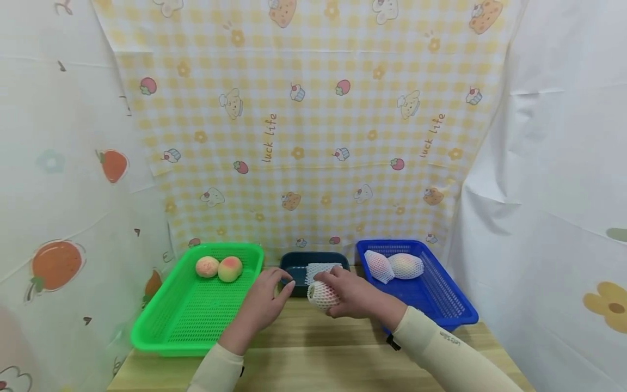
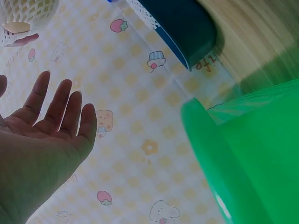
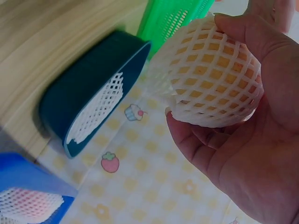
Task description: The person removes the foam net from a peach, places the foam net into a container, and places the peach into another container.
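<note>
Presumably at the sleeve-handling step, unclear whether fitting or stripping. Gripped in the right hand (image 1: 351, 295): round pink-and-yellow fruit (image 3: 222, 61) in a white foam-net sleeve (image 1: 320, 296), held toward 6 o'clock of the dark teal plastic tray (image 1: 299, 271). Note left hand (image 1: 264, 302) at the fruit's 9 o'clock, fingers extended, holding nothing. Next, probably steady the fruit left-handed and work the sleeve's edge.
</note>
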Available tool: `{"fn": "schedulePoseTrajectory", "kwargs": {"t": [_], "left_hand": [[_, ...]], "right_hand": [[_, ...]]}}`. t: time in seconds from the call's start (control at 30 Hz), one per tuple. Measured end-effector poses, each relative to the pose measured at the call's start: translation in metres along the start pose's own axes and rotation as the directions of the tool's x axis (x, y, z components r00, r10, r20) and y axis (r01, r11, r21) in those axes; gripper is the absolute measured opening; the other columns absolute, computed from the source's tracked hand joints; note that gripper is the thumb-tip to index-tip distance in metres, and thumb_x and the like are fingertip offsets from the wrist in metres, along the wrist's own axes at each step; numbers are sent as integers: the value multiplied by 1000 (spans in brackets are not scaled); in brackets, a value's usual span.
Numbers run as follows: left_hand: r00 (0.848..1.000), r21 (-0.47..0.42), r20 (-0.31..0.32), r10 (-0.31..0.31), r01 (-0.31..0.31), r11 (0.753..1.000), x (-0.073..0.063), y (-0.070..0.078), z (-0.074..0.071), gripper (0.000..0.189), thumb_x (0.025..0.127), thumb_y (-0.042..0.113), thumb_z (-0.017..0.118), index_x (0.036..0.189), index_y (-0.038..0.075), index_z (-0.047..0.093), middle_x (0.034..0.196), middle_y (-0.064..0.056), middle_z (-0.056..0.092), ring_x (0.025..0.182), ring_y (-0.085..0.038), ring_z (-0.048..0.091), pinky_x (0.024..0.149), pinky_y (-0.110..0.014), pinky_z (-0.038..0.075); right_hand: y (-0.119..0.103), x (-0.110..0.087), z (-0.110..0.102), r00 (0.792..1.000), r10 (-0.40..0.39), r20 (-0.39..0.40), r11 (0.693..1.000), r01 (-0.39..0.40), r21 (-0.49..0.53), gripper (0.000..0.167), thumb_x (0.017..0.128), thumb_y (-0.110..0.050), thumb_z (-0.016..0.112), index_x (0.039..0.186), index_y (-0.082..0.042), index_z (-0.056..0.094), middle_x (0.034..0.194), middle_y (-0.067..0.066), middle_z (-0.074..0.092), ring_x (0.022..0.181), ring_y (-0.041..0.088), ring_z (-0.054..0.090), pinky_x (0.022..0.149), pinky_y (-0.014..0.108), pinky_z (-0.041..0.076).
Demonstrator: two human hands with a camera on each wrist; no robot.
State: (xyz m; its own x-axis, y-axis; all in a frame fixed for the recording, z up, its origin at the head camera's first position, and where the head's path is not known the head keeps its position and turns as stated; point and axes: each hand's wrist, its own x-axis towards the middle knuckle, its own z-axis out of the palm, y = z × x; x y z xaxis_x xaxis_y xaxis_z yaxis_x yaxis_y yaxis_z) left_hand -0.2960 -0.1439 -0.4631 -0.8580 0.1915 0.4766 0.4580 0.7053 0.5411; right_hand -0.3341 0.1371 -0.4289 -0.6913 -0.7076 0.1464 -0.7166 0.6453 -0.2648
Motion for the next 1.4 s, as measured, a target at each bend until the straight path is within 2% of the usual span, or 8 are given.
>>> {"fn": "schedulePoseTrajectory", "kwargs": {"t": [0.33, 0.6, 0.67, 0.83, 0.97, 1.13, 1.4], "left_hand": [[1000, -10, -3, -9, 9, 1000, -4, -4, 2, 17, 112, 32, 68, 118, 18, 75, 131, -5, 70, 131, -31, 63, 109, -56, 54], [1000, -14, 11, -7, 7, 1000, -4, -3, 5, 18, 112, 31, 68, 118, 15, 75, 129, -7, 71, 131, -33, 64, 110, -57, 53], [1000, -7, 18, -4, 4, 1000, -5, -2, 6, 20, 112, 32, 67, 118, 15, 75, 130, -8, 70, 132, -36, 63, 111, -59, 52], [998, -12, 52, -39, 39, 999, -7, -2, 10, 22, 112, 35, 67, 119, 16, 76, 133, -8, 70, 135, -36, 60, 113, -60, 51], [997, -22, 65, -40, 42, 999, -7, -4, 13, 20, 112, 34, 67, 118, 16, 76, 129, -6, 71, 130, -33, 64, 110, -57, 53], [997, -34, 71, -24, 26, 999, -8, -7, 17, 19, 112, 33, 68, 116, 16, 76, 125, -4, 72, 126, -30, 66, 108, -54, 55], [996, -37, 79, -42, 45, 998, -9, -7, 20, 17, 112, 33, 68, 114, 18, 76, 126, -3, 72, 128, -31, 66, 110, -54, 54]], "right_hand": [[-7, 1, 15, 1000, 6, 18, 1000, -7, 2, 83, 87, -28, 94, 159, -29, 53, 125, 4, 59, 99, 12, 61, 75, 28, 57], [-8, 0, 60, 997, 47, 56, 997, -44, -59, 83, 83, -32, 98, 155, -30, 57, 117, 1, 59, 97, 10, 59, 75, 30, 57], [-7, 0, 71, 995, 56, 79, 997, -51, -57, 81, 83, -34, 98, 154, -32, 58, 116, -1, 59, 97, 9, 59, 78, 31, 58], [-4, 3, 89, 990, 72, 122, 997, -67, -48, 81, 84, -36, 97, 155, -32, 57, 121, -2, 60, 102, 9, 61, 88, 34, 59], [-2, 4, 97, 992, 60, 115, 996, -53, -70, 82, 83, -37, 98, 154, -28, 59, 120, -2, 62, 103, 10, 61, 91, 36, 59], [-1, 4, 101, 992, 66, 108, 996, -59, -67, 80, 83, -37, 97, 153, -25, 60, 117, -1, 62, 101, 10, 60, 89, 35, 58], [3, 6, 109, 992, 65, 106, 996, -57, -74, 87, 83, -42, 95, 159, -27, 55, 121, 0, 62, 104, 11, 60, 89, 34, 59]]}}
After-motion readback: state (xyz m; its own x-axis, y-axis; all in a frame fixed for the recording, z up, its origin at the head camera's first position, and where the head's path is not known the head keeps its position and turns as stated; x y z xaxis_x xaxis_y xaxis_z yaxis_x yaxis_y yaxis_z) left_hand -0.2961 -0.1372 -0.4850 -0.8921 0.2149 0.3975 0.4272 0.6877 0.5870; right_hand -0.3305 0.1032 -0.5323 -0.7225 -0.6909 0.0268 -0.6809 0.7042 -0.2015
